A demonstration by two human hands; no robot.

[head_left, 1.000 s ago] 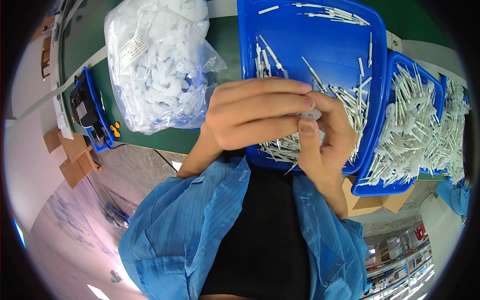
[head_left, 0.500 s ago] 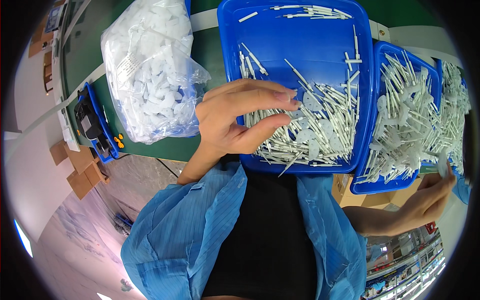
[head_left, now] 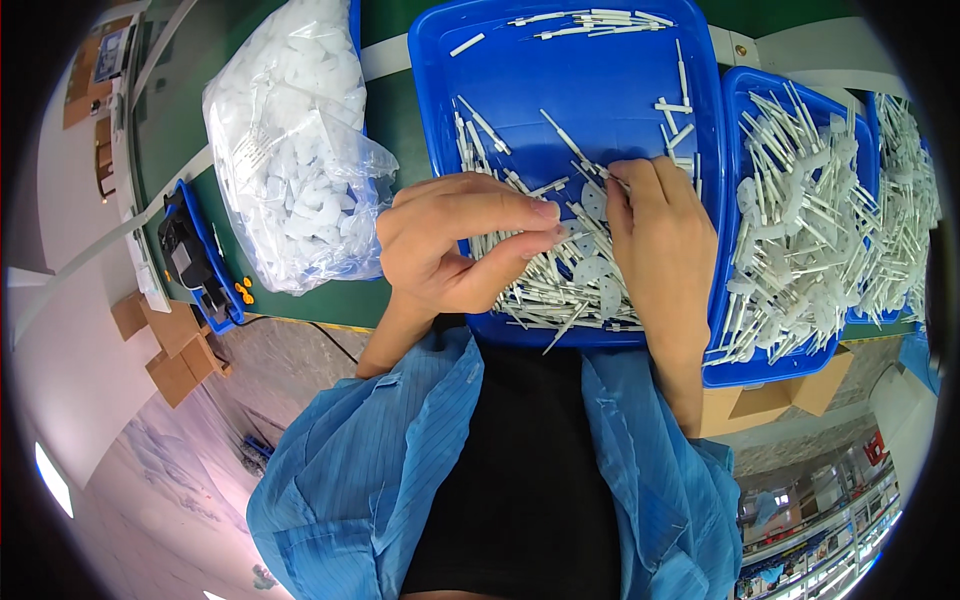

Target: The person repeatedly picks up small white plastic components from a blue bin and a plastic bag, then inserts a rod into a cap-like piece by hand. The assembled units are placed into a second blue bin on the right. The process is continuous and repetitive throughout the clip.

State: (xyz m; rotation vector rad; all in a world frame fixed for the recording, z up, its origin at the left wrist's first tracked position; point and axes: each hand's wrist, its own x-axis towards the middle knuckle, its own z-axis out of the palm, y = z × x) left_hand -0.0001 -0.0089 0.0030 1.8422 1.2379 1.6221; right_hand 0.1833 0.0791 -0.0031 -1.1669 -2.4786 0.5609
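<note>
A large blue bin [head_left: 560, 95] holds many thin white rods [head_left: 540, 290] with narrower tips, and a few flat translucent white plastic pieces [head_left: 592, 270] lie among them. My left hand [head_left: 455, 240] is over the bin's left part, thumb and forefinger pinched together; whatever sits between them is too small to make out. To its right, my right hand [head_left: 665, 245] reaches down into the bin. Its thumb and fingers close at the end of a thin white rod [head_left: 565, 135] that slants up and to the left. The fingertips partly cover that rod's end.
On the left stands a clear bag [head_left: 300, 170] full of white plastic pieces. A second blue bin [head_left: 770, 372] at right holds rods with white pieces, and more lie beyond it. A small blue tray [head_left: 195, 255] with black items sits far left on the green table [head_left: 385, 110].
My right hand has come from the second bin at far right into the large bin, and the translucent piece it held is out of sight. My left thumb and forefinger have closed together.
</note>
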